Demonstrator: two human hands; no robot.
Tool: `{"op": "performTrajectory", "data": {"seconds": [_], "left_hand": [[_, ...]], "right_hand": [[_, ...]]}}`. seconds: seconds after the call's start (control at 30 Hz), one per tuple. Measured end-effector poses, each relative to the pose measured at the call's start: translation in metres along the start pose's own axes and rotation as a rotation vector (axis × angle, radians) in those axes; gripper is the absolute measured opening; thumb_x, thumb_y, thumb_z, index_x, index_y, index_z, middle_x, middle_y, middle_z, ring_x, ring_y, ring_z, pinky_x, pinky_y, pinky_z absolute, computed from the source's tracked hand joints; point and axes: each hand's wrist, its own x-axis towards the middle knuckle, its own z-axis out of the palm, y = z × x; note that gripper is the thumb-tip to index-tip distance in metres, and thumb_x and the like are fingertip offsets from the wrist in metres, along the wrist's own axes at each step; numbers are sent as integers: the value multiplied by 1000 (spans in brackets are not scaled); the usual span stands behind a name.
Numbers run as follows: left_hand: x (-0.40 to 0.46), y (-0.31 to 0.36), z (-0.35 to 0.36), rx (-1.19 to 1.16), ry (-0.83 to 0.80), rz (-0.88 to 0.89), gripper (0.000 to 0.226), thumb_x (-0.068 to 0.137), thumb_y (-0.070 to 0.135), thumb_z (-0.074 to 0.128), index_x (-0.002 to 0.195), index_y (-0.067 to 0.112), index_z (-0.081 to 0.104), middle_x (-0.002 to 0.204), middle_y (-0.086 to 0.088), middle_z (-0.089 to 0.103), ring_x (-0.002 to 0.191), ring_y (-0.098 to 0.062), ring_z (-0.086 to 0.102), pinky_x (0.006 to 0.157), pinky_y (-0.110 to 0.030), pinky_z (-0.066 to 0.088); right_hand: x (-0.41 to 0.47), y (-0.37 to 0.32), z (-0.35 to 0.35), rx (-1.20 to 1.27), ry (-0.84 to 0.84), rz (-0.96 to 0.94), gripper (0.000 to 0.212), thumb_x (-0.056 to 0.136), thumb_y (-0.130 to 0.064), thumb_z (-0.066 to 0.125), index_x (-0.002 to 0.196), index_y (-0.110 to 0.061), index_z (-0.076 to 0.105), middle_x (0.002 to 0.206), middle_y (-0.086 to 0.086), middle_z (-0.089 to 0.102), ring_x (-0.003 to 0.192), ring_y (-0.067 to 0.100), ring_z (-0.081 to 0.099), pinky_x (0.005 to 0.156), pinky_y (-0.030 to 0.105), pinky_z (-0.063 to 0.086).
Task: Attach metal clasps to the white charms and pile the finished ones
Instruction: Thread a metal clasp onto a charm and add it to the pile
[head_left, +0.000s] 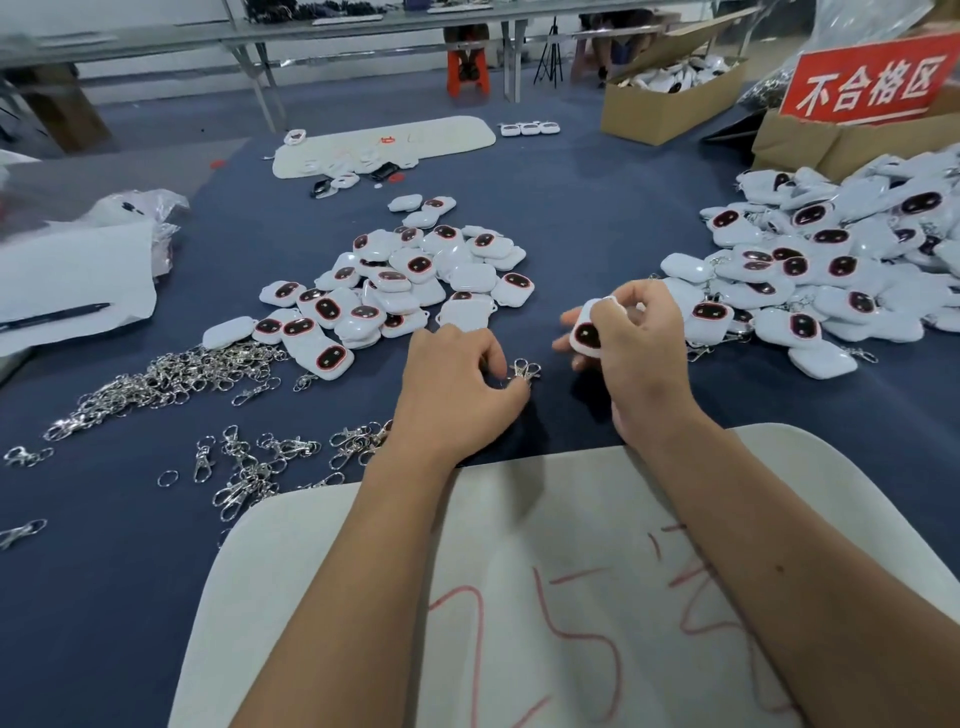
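Note:
My left hand (457, 384) pinches a metal clasp (524, 371) just above the blue table, near the middle. A little to its right, my right hand (636, 332) grips one white charm (589, 330) with a dark red-rimmed face, held upright. Clasp and charm are apart. A heap of white charms without clasps (400, 286) lies ahead of my left hand. Loose metal clasps (171, 379) are scattered at the left. A larger pile of charms with clasps on them (831, 270) spreads at the right.
A white foam pad (545, 597) with red marks lies under my forearms. Paper with a pen (57, 314) sits at the left. A second white pad (384, 143) lies far ahead. Cardboard boxes (670, 101) and a red sign (872, 83) stand at the back right.

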Motion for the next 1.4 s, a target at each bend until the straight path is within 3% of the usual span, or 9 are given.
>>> {"op": "performTrajectory", "data": {"seconds": [0.3, 0.47, 0.67, 0.87, 0.93, 1.03, 1.2, 1.3, 1.4], "left_hand": [[-1, -4, -6, -24, -108, -24, 12, 83, 18, 62, 77, 29, 62, 91, 5, 63, 97, -21, 49, 85, -33, 43], [-1, -4, -2, -1, -77, 0, 12, 86, 35, 74, 85, 30, 63, 93, 9, 57, 96, -17, 45, 79, -29, 36], [1, -6, 0, -86, -67, -21, 20, 87, 27, 77, 78, 33, 60, 91, 11, 61, 96, -16, 51, 78, -30, 41], [3, -5, -1, -377, 96, -76, 18, 86, 12, 76, 78, 24, 66, 71, 5, 66, 65, -8, 59, 63, -19, 46], [3, -3, -3, -488, 119, -85, 16, 86, 10, 76, 80, 22, 68, 70, -2, 67, 67, -22, 63, 65, -28, 51], [2, -1, -4, -596, 150, -115, 14, 85, 10, 78, 80, 21, 71, 73, -8, 71, 73, -31, 69, 71, -38, 58], [2, -1, -4, -648, 159, -137, 12, 86, 4, 75, 83, 15, 71, 70, -9, 72, 72, -29, 72, 75, -42, 59], [1, -3, -5, -708, 146, -116, 13, 86, -1, 73, 84, 11, 71, 66, -4, 72, 66, -16, 72, 70, -25, 56], [2, -2, -6, -746, 161, -116, 12, 85, -1, 76, 83, 11, 71, 67, -6, 72, 66, -16, 71, 70, -22, 56]], "right_hand": [[-4, 3, 3, -278, -122, -151, 10, 88, -21, 66, 79, -24, 66, 52, -3, 59, 48, 13, 56, 49, 26, 44], [-6, 2, 3, -314, -139, -153, 17, 84, -15, 59, 85, -24, 74, 63, -4, 67, 56, 13, 57, 54, 29, 45], [-7, 2, 3, -335, -139, -147, 20, 87, -11, 60, 85, -25, 74, 65, -5, 68, 57, 7, 58, 55, 25, 44], [-9, -1, 4, -422, -227, -205, 26, 91, -8, 63, 99, -27, 79, 86, -6, 75, 66, 19, 62, 69, 33, 55], [-10, -2, 5, -483, -316, -268, 29, 92, -5, 65, 109, -24, 79, 83, -24, 73, 68, 0, 63, 77, 20, 51], [-12, -1, 4, -570, -421, -316, 27, 94, -5, 66, 111, -21, 80, 62, -40, 57, 62, -13, 58, 67, 4, 39], [-13, -3, 5, -529, -423, -336, 34, 94, -10, 72, 124, -25, 73, 105, -17, 77, 60, -4, 58, 70, 14, 44], [-13, -1, 5, -502, -447, -303, 20, 94, -12, 74, 109, -23, 79, 87, -13, 78, 67, -2, 65, 72, 20, 54], [-12, 1, 5, -479, -404, -283, 12, 92, -13, 76, 99, -22, 81, 79, -8, 78, 66, 3, 65, 70, 23, 56]]}}
